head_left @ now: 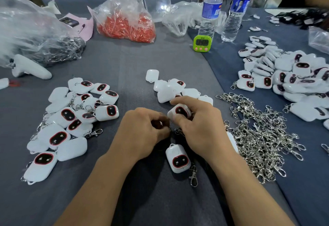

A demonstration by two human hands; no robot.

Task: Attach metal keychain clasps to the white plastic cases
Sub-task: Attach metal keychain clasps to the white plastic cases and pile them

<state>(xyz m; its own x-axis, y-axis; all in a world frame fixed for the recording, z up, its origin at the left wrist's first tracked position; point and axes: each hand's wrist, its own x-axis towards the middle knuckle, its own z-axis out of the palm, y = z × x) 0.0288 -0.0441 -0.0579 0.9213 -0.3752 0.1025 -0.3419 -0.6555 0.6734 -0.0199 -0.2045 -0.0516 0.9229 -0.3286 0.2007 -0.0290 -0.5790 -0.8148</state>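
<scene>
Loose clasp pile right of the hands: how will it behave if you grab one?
Probably tangles: the clasp pile is interlocked rings and hooks, so neighbours likely drag along. Each piece looks jointed, so floppy. Shiny metal, likely slippery.

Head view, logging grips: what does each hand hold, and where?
Right hand grips a white case by its sides; left hand pinches a small metal piece, mostly hidden.

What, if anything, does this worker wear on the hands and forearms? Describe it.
Nothing shows. The left hand and the right hand are bare, without gloves. Both forearms are uncovered down to the picture's bottom edge: no sleeves, watch or bracelet in view.
</scene>
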